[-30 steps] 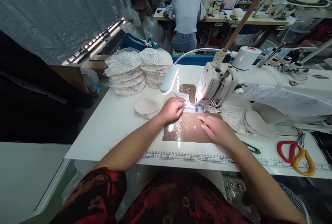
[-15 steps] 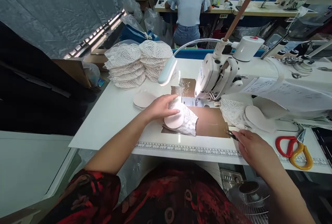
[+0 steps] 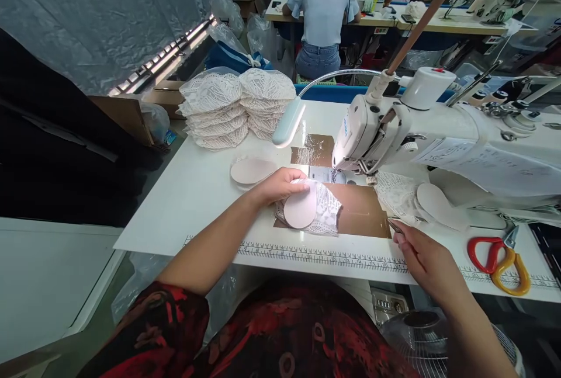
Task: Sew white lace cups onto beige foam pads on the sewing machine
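My left hand (image 3: pixel 287 185) is closed on the upper edge of a pale oval pad (image 3: pixel 301 210), thumb on top. Beneath and beside the pad lies a piece of white lace (image 3: pixel 326 210), partly over the brown sheet (image 3: pixel 362 208) on the sewing table. In my right hand (image 3: pixel 421 249) is a pair of slim metal tweezers (image 3: pixel 395 226), tips pointing left at the sheet's right edge. The white sewing machine (image 3: pixel 350 138) stands just behind, its needle area right of and beyond the pad.
Stacked lace pieces (image 3: pixel 214 109) sit at the back left, near a loose pale pad (image 3: pixel 252 170). To the right are more lace (image 3: pixel 397 194), another pad (image 3: pixel 438 203) and red-and-yellow scissors (image 3: pixel 504 258). A lamp (image 3: pixel 289 124) overhangs the table. Ahead sits a co-worker (image 3: pixel 324 16).
My left fingers have drawn together on the pad's upper edge, where they were spread around it. The right hand has rotated slightly with the tweezers. The whole view has shifted a little.
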The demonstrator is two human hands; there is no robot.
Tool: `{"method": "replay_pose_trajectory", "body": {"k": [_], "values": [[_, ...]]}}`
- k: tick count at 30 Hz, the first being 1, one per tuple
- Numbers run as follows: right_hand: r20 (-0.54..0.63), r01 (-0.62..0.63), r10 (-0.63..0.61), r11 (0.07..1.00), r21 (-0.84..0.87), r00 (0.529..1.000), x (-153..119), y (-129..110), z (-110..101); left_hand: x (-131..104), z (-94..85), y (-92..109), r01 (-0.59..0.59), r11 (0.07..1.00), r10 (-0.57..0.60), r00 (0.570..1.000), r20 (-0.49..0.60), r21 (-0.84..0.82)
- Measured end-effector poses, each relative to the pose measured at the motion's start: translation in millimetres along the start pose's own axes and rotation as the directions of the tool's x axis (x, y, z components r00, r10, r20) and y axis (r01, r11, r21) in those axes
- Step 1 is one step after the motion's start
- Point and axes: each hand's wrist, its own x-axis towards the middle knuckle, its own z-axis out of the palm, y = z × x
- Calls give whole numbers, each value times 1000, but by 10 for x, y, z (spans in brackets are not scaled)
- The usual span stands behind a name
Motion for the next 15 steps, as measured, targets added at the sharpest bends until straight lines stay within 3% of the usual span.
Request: {"method": "replay_pose_trajectory", "body": {"k": [5,11,15], "values": [[102,-158,131,932,328,986,383,-380,22,-16,-19,12,57,992,-48,995,84,-108],[178,-71,-14,883,463,984,1049,-773,206,-1,-42,-11,57,992,-33,980,196,-116],[263,-71,-71,868,491,962,1275,-965,358,-5,-53,-21,-6,998,21,968,251,-63]]}}
